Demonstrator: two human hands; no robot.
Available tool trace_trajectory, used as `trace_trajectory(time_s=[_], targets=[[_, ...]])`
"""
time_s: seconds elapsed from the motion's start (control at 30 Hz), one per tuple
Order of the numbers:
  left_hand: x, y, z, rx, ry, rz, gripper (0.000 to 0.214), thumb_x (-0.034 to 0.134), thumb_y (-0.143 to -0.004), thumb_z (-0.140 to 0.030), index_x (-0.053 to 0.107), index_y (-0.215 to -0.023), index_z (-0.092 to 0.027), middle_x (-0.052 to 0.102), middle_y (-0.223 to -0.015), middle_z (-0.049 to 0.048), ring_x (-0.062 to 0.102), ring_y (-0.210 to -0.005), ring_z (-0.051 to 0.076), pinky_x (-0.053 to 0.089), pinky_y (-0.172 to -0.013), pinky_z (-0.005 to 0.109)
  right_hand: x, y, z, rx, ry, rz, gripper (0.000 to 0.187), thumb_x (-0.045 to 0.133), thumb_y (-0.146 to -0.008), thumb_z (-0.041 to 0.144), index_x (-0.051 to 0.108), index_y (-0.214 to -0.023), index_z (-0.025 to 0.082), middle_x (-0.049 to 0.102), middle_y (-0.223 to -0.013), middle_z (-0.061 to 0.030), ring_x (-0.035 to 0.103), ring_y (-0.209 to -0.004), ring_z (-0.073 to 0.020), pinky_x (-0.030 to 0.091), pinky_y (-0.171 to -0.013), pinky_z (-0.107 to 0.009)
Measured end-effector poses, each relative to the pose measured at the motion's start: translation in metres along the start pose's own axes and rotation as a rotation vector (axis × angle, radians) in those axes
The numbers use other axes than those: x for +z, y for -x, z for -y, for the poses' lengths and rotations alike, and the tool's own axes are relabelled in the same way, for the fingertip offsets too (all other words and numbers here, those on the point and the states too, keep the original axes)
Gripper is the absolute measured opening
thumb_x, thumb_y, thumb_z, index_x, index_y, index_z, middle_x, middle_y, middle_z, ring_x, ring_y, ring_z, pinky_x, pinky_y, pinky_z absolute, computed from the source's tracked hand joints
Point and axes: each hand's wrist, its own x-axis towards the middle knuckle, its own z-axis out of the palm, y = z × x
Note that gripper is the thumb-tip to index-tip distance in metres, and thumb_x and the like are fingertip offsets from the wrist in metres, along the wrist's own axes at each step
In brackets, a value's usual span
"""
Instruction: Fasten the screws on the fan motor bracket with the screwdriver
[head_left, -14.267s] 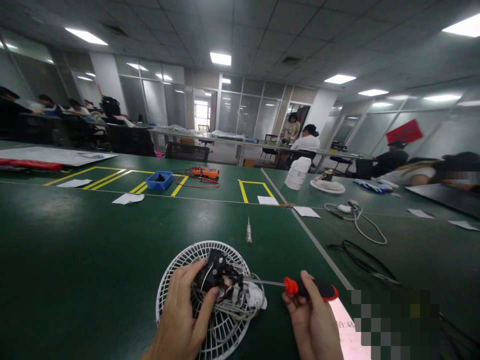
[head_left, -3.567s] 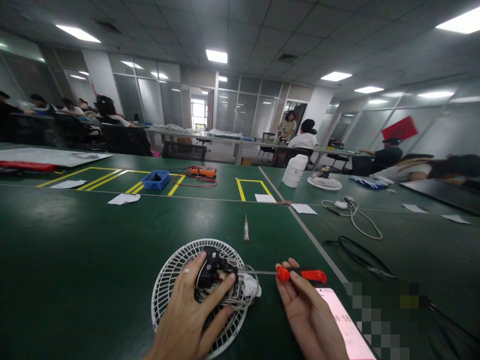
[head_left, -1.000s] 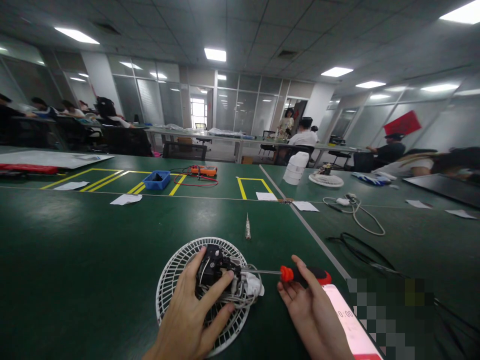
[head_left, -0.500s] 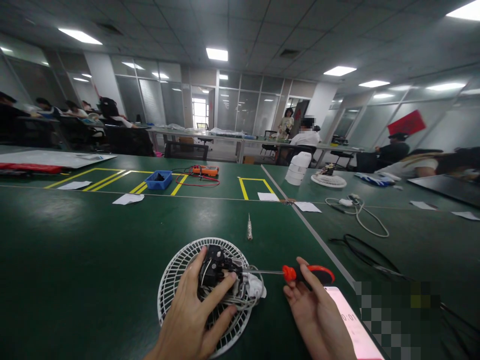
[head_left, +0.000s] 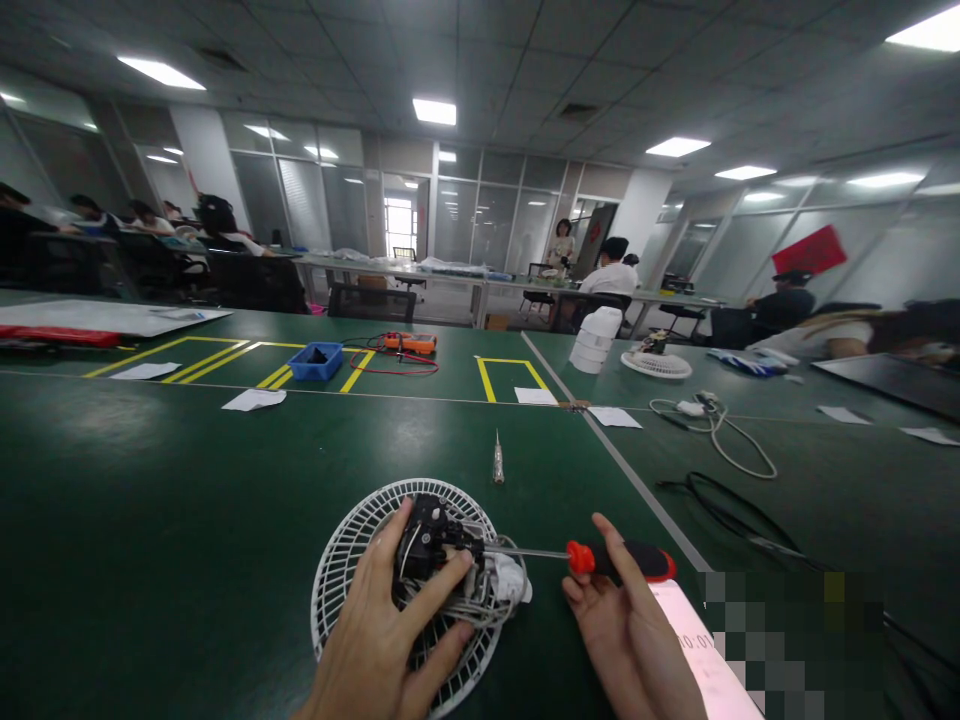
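Observation:
On the green table lies a round white fan grille (head_left: 334,580), with a black fan motor (head_left: 426,538) and bundled pale wires (head_left: 487,605) on top of it. My left hand (head_left: 397,625) grips the motor, thumb and fingers spread around it. A red-and-black screwdriver (head_left: 649,560) is held in my right hand (head_left: 626,630), its shaft level and pointing left. The shaft's end reaches the motor's right side; the exact contact point is hard to see. Beyond the grille lies a small clear-handled screwdriver (head_left: 499,466).
A lit phone (head_left: 709,650) lies by my right hand. Farther off are a blue bin (head_left: 316,362), an orange multimeter (head_left: 409,343), a white stacked container (head_left: 596,340) and another fan grille (head_left: 656,365). Cables (head_left: 750,520) lie at right. Several people sit in the background.
The screwdriver handle has turned, showing more black than red, and my right fingers have shifted slightly on it. My left hand keeps its hold on the motor.

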Motion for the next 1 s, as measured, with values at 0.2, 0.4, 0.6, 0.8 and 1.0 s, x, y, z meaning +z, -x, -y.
trace_trajectory(time_s=[0.2, 0.4, 0.6, 0.8, 1.0], targets=[[-0.0003, 0.0008, -0.0029, -0.058, 0.033, -0.002, 0.051, 0.063, -0.092, -0.034, 0.055, -0.143, -0.037, 0.008, -0.171, 0.0102, 0.040, -0.145, 0.042, 0.052, -0.106, 0.060, 0.0004, 0.0028, 0.0013, 0.002, -0.041, 0.022, 0.070, 0.099, -0.050, 0.031, 0.071, -0.114, 0.023, 0.073, -0.098, -0.0004, 0.068, -0.084, -0.0172, 0.057, -0.068, -0.026], [-0.0015, -0.0003, -0.0047, -0.064, 0.045, 0.000, 0.051, 0.063, -0.093, -0.033, 0.054, -0.142, -0.040, 0.005, -0.171, 0.0076, 0.038, -0.147, 0.040, 0.050, -0.107, 0.061, -0.0050, -0.0023, 0.0016, -0.004, -0.063, 0.046, 0.062, 0.095, -0.056, 0.027, 0.070, -0.113, 0.024, 0.074, -0.105, -0.0029, 0.070, -0.097, -0.0210, 0.059, -0.083, -0.033], [-0.0007, -0.0015, -0.0036, -0.056, 0.038, -0.002, 0.050, 0.062, -0.093, -0.032, 0.054, -0.142, -0.042, 0.006, -0.171, 0.0081, 0.040, -0.145, 0.041, 0.051, -0.105, 0.062, -0.0049, -0.0059, -0.0037, -0.006, -0.026, 0.025, 0.058, 0.090, -0.069, 0.037, 0.067, -0.121, 0.027, 0.073, -0.094, -0.0002, 0.069, -0.079, -0.0162, 0.057, -0.065, -0.026], [-0.0015, -0.0008, -0.0058, -0.066, 0.037, 0.007, 0.051, 0.062, -0.094, -0.034, 0.053, -0.143, -0.043, 0.008, -0.170, 0.0085, 0.039, -0.146, 0.040, 0.051, -0.106, 0.062, -0.0055, -0.0008, 0.0029, -0.032, -0.047, 0.072, 0.066, 0.094, -0.060, 0.026, 0.067, -0.121, 0.024, 0.075, -0.099, -0.0012, 0.070, -0.089, -0.0173, 0.058, -0.078, -0.028], [-0.0014, -0.0012, -0.0075, -0.092, 0.045, 0.014, 0.049, 0.061, -0.094, -0.033, 0.055, -0.142, -0.042, 0.008, -0.170, 0.0066, 0.039, -0.146, 0.041, 0.049, -0.108, 0.062, -0.0033, 0.0003, 0.0030, 0.002, -0.065, 0.056, 0.062, 0.091, -0.059, 0.025, 0.067, -0.116, 0.020, 0.075, -0.101, -0.0061, 0.071, -0.097, -0.0220, 0.059, -0.087, -0.034]])
